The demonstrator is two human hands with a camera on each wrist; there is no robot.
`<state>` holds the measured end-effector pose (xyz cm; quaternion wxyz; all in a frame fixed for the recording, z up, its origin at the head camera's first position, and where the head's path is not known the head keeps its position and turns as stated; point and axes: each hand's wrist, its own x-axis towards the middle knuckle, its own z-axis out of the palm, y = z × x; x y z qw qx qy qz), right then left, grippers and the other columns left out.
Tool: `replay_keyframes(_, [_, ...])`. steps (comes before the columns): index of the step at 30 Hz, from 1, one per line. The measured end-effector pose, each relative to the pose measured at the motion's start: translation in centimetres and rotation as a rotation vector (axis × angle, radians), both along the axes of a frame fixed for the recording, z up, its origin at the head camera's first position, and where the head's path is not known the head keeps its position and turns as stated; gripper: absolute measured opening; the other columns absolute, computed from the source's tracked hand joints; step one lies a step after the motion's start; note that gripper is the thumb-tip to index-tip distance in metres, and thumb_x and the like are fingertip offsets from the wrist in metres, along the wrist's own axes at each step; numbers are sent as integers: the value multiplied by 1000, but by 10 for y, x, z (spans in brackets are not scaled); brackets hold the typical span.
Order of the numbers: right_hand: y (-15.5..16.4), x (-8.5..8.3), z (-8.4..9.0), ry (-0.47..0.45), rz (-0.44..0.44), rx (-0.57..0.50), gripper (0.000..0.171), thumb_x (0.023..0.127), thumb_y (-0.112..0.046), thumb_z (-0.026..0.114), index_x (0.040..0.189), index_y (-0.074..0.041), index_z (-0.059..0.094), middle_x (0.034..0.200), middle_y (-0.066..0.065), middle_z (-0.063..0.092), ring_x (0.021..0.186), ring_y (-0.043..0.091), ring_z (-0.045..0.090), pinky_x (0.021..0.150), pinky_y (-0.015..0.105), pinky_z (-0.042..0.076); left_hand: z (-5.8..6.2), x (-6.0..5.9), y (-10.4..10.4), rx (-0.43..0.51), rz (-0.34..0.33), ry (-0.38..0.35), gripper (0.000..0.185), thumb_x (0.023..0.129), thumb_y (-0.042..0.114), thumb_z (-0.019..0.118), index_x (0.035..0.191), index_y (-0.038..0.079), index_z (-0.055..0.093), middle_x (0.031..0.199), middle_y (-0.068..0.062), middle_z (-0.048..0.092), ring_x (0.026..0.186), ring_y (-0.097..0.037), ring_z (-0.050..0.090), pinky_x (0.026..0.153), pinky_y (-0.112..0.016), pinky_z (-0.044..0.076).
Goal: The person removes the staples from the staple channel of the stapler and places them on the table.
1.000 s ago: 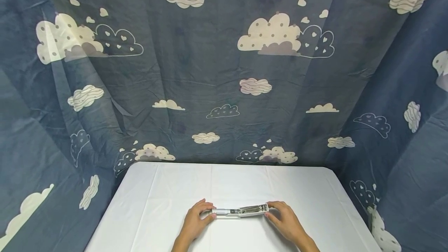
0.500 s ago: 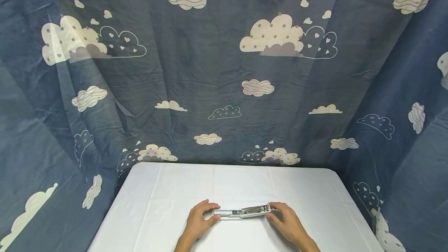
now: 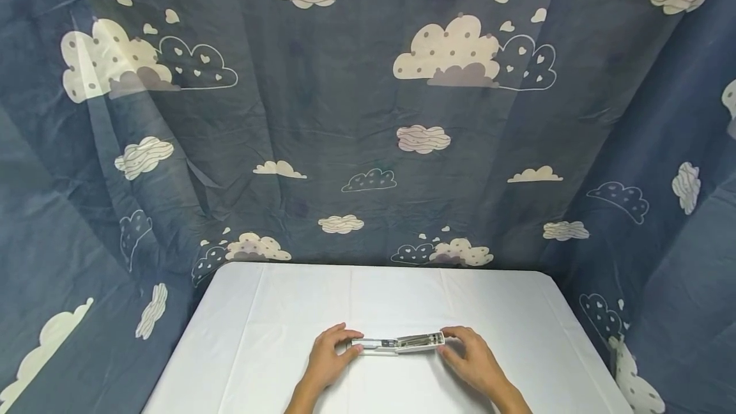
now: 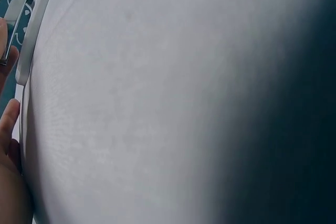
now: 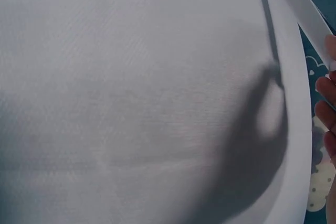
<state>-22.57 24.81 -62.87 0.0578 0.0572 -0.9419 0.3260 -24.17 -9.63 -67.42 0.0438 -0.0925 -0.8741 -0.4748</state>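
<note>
Stapler, white w/ metal top, lies flat crosswise near the near edge of the surface. Vs 0.5 s ago: barely shifted, left fingers now a bit further onto its left end. Left hand pinches the left end, fingers curled; right hand grips the right end, fingers curled over it. Stapler sits between both hands. Surface covered w/ white cloth; dark blue cloud-print fabric hangs behind and at both sides.
</note>
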Motion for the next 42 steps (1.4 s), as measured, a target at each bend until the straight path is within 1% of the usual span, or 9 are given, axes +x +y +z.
replay_keyframes(4, [-4,-2,8,55,25,-21,36,89,-29,82,121,-17,72,118,-2,74,118,26,65,106,55,50,2,0,-2,13,-15,-17,22,88,43,79,108,35,78,140,-15,65,137,-44,53,110,-75,34])
replay_keyframes(6, [-9,-3,12,58,35,-25,35,90,-29,81,122,-18,71,119,-2,73,119,26,65,107,55,49,2,0,-2,15,-21,-18,22,88,42,79,109,34,78,140,-15,65,137,-44,53,110,-75,35])
replay_keyframes(10, [-26,-6,18,75,49,-4,32,90,-28,81,119,-19,72,118,-4,73,118,24,65,107,54,50,0,0,-2,6,-36,13,22,89,40,79,110,32,78,133,-10,70,135,-42,56,111,-72,38])
replay_keyframes(15, [-54,-9,19,153,111,69,28,88,-27,84,113,-19,74,112,-7,74,112,17,67,103,47,53,1,-1,-2,-19,-54,41,22,90,38,77,112,32,76,123,4,74,127,-30,62,109,-61,46])
replay_keyframes(19, [-76,-7,15,231,165,174,23,86,-27,85,107,-20,76,108,-8,74,109,14,67,102,44,54,1,1,-1,-31,-54,24,23,91,39,77,113,34,76,121,10,74,117,-21,63,104,-56,49])
replay_keyframes(23, [-94,-4,8,282,175,258,19,85,-29,85,100,-22,76,104,-10,74,103,12,67,101,43,55,0,2,-2,-38,-51,12,24,91,40,76,114,34,76,121,10,74,116,-20,62,104,-56,49])
replay_keyframes(29, [-110,-3,-3,314,177,255,16,82,-27,88,93,-21,77,99,-8,74,97,11,67,97,41,56,0,2,-3,-44,-67,31,24,93,40,74,116,32,76,118,11,74,112,-17,62,101,-51,52])
replay_keyframes(37, [-120,-1,-13,297,163,282,16,84,-27,86,94,-18,79,103,-6,72,104,16,67,106,45,52,-1,1,-3,-58,-58,48,23,93,40,75,115,34,76,112,15,73,108,-13,62,96,-44,53])
replay_keyframes(42, [-123,0,-15,318,146,268,16,83,-25,87,93,-17,79,102,-6,70,102,15,66,106,43,52,-4,0,-3,-65,-60,47,24,93,41,74,116,34,76,110,14,74,107,-12,61,95,-42,53])
